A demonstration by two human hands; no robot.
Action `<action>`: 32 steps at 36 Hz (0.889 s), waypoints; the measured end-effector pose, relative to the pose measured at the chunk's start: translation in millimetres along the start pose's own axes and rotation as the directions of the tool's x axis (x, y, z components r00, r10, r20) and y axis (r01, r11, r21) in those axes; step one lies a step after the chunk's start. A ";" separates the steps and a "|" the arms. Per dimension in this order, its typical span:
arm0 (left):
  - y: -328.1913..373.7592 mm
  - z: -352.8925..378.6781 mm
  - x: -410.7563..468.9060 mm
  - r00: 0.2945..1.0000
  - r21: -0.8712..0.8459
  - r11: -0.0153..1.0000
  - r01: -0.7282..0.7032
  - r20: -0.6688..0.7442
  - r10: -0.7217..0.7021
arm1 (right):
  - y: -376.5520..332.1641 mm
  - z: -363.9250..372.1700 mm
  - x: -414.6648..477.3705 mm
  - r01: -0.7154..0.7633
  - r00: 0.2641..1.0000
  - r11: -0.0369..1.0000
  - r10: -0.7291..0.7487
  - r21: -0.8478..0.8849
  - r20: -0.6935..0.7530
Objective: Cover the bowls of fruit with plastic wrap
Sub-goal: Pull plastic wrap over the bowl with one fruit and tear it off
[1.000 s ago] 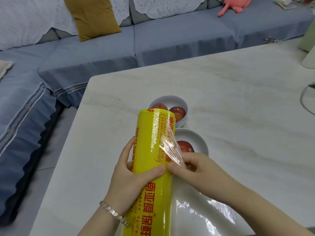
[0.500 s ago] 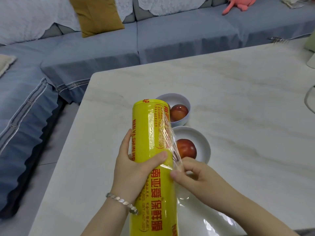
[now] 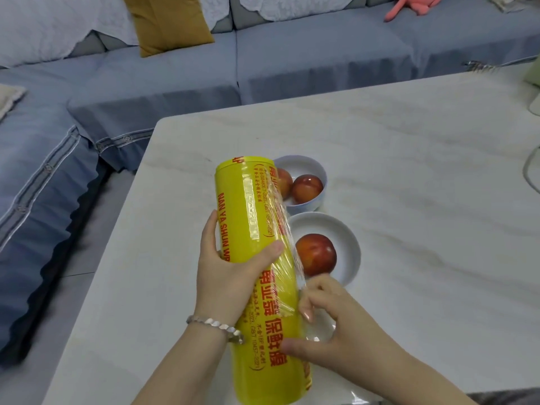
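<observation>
Our left hand (image 3: 228, 276) is gripping the yellow wrap roll (image 3: 248, 206). Our right hand (image 3: 342, 325) is pinching its loose film (image 3: 292, 252).

**Access findings: open to the right, barred at the bowls' left**

The roll of plastic wrap (image 3: 248, 229), gripped mid-length by the left hand (image 3: 225, 276), is held tilted across the left rims of both bowls and bars approach from that side. The right hand (image 3: 339, 325), pinching the loose film (image 3: 292, 247) beside the roll, crowds the front rim of the near bowl (image 3: 347, 244). The far bowl (image 3: 309, 166) stands just beside it, with only a narrow gap between them. Right of the bowls and beyond them, the table (image 3: 423, 185) lies open as far as a thin loop (image 3: 527, 171) at the right edge. A bare strip of table runs left of the roll to the table's edge.
</observation>
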State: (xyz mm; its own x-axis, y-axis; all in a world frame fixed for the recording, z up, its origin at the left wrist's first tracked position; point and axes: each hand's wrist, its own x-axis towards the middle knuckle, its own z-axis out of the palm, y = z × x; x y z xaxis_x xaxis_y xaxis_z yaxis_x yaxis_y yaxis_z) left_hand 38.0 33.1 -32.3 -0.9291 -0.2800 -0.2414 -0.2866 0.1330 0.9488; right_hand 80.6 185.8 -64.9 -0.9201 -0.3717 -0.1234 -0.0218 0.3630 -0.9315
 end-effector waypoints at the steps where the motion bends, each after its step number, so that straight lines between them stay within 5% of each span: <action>1: 0.7 0.1 2.0 0.999 -0.009 0.999 0.038 0.001 -0.038 | -2.4 1.2 0.4 -0.005 1.000 1.000 0.005 0.028 0.001; 8: -0.1 -14.1 8.9 0.975 -0.072 0.985 0.158 0.171 -0.143 | -13.9 0.7 12.2 0.082 0.988 0.992 -0.068 0.100 -0.141; 15: -5.7 -22.4 7.2 0.960 -0.251 0.945 0.209 0.239 -0.148 | -25.8 -0.9 27.0 0.019 0.996 0.845 0.028 0.534 -0.080; 19: -8.3 -24.2 9.2 0.950 -0.308 0.917 0.252 0.257 -0.175 | -14.8 -3.8 27.3 0.089 0.989 0.931 -0.039 0.355 -0.145; 28: -6.6 -17.7 8.1 0.957 -0.263 0.943 0.206 0.254 -0.138 | -4.5 -10.7 13.0 0.020 0.999 0.856 0.005 0.516 -0.046; 32: -7.6 -15.0 8.3 0.957 -0.251 0.944 0.213 0.248 -0.150 | -6.5 -16.8 11.2 -0.127 0.989 0.738 0.045 0.662 0.140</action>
State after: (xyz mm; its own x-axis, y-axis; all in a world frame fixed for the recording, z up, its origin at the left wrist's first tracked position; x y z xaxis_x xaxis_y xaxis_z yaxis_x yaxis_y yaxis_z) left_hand 35.9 15.6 -38.5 -0.9041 -0.0520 -0.4241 -0.4100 -0.1732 0.8955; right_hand 63.8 193.6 -54.5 -0.8563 -0.4711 -0.2117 0.3601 -0.2508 -0.8986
